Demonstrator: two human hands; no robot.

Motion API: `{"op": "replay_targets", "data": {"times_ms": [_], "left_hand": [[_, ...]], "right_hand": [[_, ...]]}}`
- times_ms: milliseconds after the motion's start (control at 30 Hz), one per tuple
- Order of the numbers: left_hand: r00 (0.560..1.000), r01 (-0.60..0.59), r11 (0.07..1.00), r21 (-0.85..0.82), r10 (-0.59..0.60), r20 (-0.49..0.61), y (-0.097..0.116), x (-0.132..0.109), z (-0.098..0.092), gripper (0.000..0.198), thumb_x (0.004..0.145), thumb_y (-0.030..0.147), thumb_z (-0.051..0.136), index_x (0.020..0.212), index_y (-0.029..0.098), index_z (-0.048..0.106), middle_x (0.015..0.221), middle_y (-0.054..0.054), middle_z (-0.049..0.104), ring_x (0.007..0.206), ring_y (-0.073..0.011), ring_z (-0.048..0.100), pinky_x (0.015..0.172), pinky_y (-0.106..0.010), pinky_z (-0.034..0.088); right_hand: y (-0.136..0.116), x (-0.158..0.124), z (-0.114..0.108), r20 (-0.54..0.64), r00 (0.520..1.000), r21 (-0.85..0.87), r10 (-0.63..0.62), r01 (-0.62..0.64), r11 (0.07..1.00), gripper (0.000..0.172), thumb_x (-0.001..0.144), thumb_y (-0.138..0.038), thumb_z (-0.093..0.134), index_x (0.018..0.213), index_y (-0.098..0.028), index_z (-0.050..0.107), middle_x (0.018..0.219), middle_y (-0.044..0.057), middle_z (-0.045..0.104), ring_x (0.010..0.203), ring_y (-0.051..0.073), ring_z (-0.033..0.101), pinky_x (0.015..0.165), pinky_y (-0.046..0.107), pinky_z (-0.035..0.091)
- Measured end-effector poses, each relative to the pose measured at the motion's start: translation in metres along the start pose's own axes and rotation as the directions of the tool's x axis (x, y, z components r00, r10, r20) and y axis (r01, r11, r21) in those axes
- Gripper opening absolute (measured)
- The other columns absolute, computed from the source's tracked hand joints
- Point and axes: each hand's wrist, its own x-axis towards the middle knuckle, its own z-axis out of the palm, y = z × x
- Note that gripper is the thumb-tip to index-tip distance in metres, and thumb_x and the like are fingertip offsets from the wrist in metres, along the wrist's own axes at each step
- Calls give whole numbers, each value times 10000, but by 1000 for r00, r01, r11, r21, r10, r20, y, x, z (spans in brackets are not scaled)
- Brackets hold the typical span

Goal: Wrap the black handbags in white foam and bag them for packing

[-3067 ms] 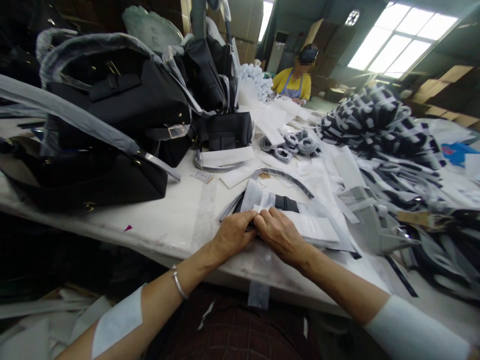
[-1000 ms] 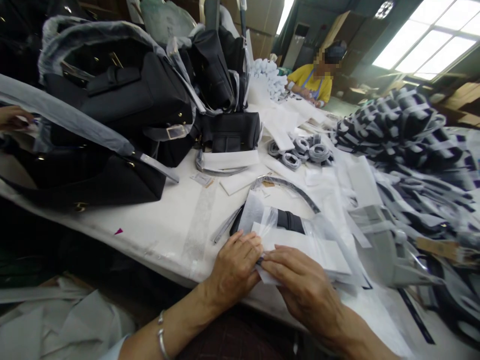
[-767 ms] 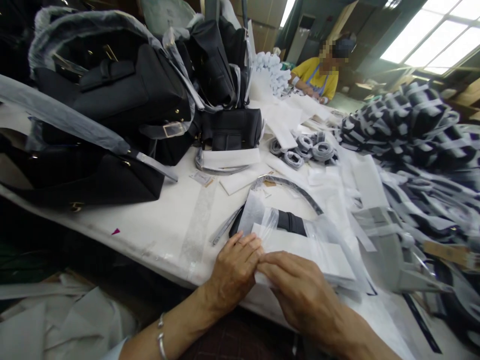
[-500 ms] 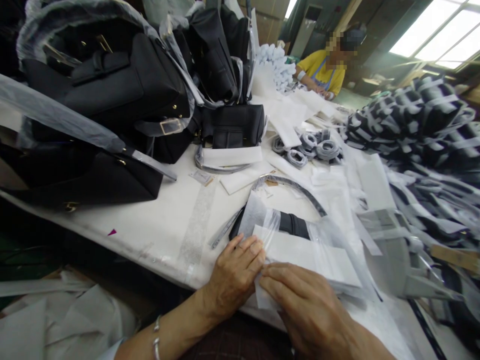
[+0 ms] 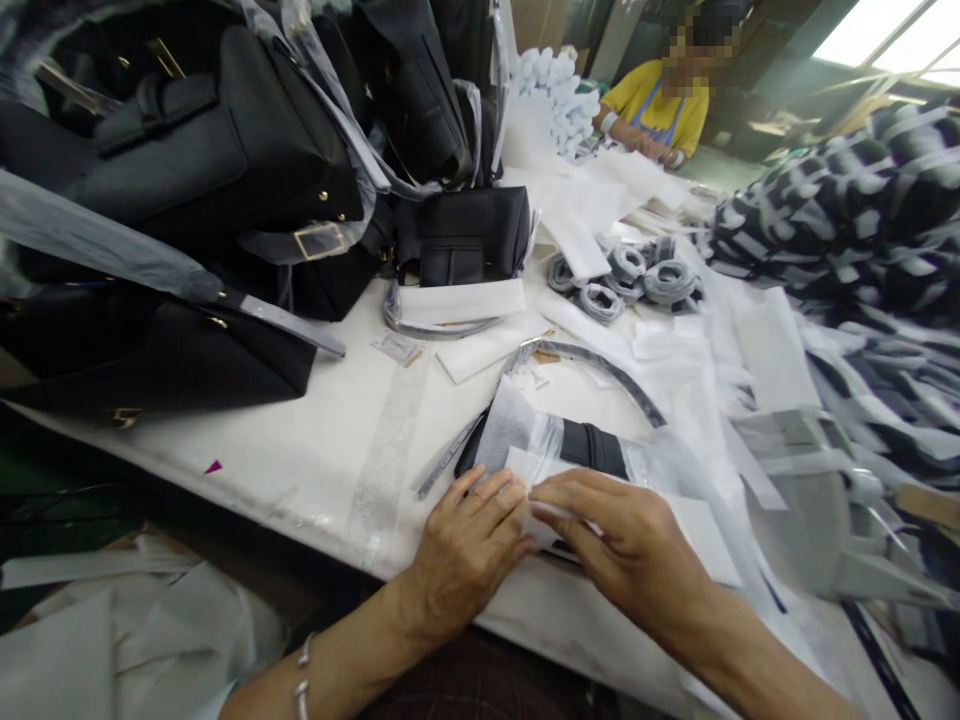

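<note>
A small black handbag (image 5: 592,448) lies on the table in front of me, partly covered by white foam sheet (image 5: 701,530) and thin clear wrapping. Its film-wrapped handle (image 5: 600,368) arches away behind it. My left hand (image 5: 476,535) is curled over the bag's near left corner, fingers on the wrapping and thumb at the near edge. Right beside it, my right hand (image 5: 615,530) pinches the near edge of the white sheet between thumb and fingers. The right fingertips almost meet the left hand. Part of the bag is hidden under both hands.
Large black handbags (image 5: 285,130) are piled on the left. Coiled wrapped straps (image 5: 626,275) and loose white sheets lie beyond. A grey tape dispenser (image 5: 795,500) and wrapped black pieces (image 5: 840,210) are on the right. A person in yellow (image 5: 652,105) sits across the table.
My right hand has moved up and forward over the bag's near edge, its fingers now pinching the sheet. My left hand stays nearly in place. The view has shifted slightly.
</note>
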Motion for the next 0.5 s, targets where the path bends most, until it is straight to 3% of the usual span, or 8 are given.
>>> {"op": "replay_targets", "data": {"times_ms": [167,367,500], "left_hand": [[993,119,990,-72,-119,7,6,10,-1,97,965,186,531,978,178,626,1008,-33,730,1107,-196,649,1032,-407,467],[967,251,964,-92,-254,-22,7,22,7,184,904,119,544,735,193,540,757,-11,654,877,-195,658,834,-379,497],[960,277,957,-91,-280,-17,4,24,11,187,898,124,561,728,192,522,728,-6,628,832,-198,642,770,-365,476]], "right_hand": [[24,15,-1,39,993,-69,113,-110,991,297,983,-249,514,727,-200,658,677,5,629,631,132,600,594,238,461],[49,17,9,-20,974,-104,226,-227,968,176,915,-240,625,756,-221,698,737,3,644,707,151,621,654,259,466],[57,10,20,-74,974,-195,214,-225,955,124,896,-194,640,777,-214,668,765,16,620,776,183,604,691,284,453]]}}
